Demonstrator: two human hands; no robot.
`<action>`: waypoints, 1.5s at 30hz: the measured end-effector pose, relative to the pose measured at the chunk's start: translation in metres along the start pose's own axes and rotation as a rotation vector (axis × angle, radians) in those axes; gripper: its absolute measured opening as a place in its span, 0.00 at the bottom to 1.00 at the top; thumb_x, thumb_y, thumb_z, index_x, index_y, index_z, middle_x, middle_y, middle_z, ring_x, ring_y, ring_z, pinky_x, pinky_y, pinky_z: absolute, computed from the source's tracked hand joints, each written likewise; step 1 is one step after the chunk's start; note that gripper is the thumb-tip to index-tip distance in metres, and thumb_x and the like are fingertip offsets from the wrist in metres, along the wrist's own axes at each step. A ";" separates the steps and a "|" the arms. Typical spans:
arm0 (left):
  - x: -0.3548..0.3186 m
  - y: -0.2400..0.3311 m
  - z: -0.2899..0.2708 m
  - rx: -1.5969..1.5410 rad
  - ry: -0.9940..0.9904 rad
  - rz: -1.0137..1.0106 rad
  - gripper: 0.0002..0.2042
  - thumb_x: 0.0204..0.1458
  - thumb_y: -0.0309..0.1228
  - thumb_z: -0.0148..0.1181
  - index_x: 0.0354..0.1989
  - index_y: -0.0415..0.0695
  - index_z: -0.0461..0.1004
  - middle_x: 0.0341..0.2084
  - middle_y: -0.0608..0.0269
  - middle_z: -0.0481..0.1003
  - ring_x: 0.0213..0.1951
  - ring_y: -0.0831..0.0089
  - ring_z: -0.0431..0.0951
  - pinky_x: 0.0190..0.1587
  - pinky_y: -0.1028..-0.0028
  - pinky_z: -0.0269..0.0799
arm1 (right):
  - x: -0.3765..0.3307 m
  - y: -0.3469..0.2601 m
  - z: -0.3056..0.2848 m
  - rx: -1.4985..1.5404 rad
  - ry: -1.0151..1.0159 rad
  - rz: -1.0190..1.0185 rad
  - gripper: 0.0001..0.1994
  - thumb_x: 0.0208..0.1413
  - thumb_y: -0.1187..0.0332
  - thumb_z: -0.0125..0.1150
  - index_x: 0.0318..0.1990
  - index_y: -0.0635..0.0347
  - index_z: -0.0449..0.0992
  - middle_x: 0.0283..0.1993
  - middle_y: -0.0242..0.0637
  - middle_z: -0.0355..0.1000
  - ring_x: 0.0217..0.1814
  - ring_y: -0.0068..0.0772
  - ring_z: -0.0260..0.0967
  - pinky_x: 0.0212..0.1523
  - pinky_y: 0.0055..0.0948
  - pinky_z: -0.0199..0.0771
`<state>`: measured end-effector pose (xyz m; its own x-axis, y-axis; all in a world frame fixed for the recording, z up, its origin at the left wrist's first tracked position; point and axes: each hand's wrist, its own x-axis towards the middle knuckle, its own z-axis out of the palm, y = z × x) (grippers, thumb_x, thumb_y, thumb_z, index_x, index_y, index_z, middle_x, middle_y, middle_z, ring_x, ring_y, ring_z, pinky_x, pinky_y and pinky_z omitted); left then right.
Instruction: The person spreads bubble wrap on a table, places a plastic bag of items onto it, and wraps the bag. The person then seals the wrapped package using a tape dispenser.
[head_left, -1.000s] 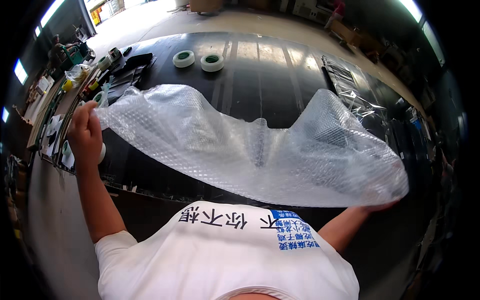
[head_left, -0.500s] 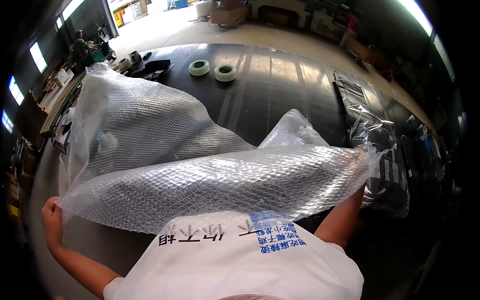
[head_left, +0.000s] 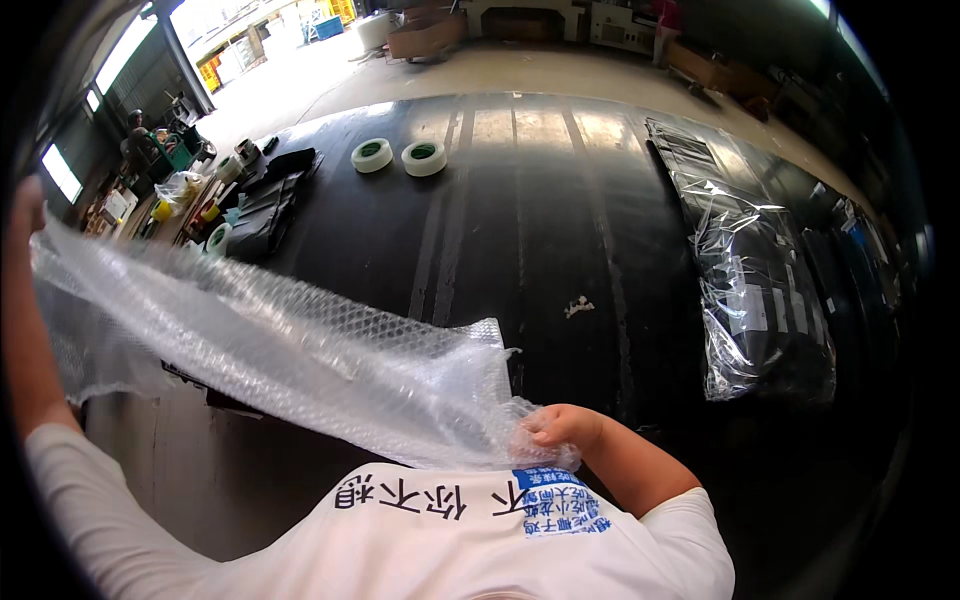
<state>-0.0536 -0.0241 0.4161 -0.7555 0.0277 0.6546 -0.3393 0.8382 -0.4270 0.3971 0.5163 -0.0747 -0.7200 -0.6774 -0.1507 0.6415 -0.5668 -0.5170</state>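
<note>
Holding a clear bubble-wrap sheet (head_left: 300, 335) aslant across the near left edge of the black surface (head_left: 560, 250), with its long axis slanting away leftward from the right hand (head_left: 562, 428). Clenched around the near end there, close in; grasping the far-left end in the left hand (head_left: 27, 208), stretched well out.

Shirt (head_left: 400, 560) is white and short-sleeved, bearing large black characters (head_left: 443, 502) and, toward its right edge, smaller blue lettering (head_left: 566, 508).

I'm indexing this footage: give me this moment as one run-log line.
left hand: raised, holding bubble wrap | right hand: lower, gripping its bunched edge | table: tape rolls
</note>
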 end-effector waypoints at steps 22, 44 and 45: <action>-0.345 0.517 0.162 -0.855 -0.692 0.791 0.46 0.51 0.66 0.44 0.72 0.52 0.40 0.73 0.60 0.33 0.73 0.57 0.29 0.70 0.51 0.28 | -0.178 -0.253 -0.160 -0.209 1.472 -1.011 0.27 0.52 0.43 0.62 0.52 0.48 0.69 0.45 0.28 0.70 0.50 0.32 0.66 0.49 0.34 0.65; -0.427 0.441 0.213 -2.341 -0.813 -1.123 0.42 0.59 0.53 0.50 0.70 0.40 0.37 0.70 0.53 0.44 0.59 0.55 0.64 0.58 0.61 0.64 | -0.163 -0.104 -0.163 -0.389 2.251 -1.383 0.19 0.45 0.76 0.54 0.47 0.70 0.70 0.41 0.47 0.71 0.41 0.42 0.71 0.45 0.35 0.71; -0.431 0.438 0.207 -2.462 -0.852 -1.251 0.41 0.59 0.52 0.49 0.71 0.41 0.36 0.70 0.56 0.43 0.57 0.56 0.66 0.55 0.61 0.67 | -0.155 -0.109 -0.126 -0.729 2.654 -1.091 0.18 0.47 0.74 0.55 0.47 0.72 0.69 0.45 0.51 0.70 0.44 0.47 0.70 0.48 0.38 0.70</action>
<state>0.0070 0.2179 -0.1822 -0.9268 -0.0986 -0.3624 -0.2062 -0.6727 0.7105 0.4059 0.7423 -0.1014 0.3035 0.8618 0.4064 0.4739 0.2335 -0.8491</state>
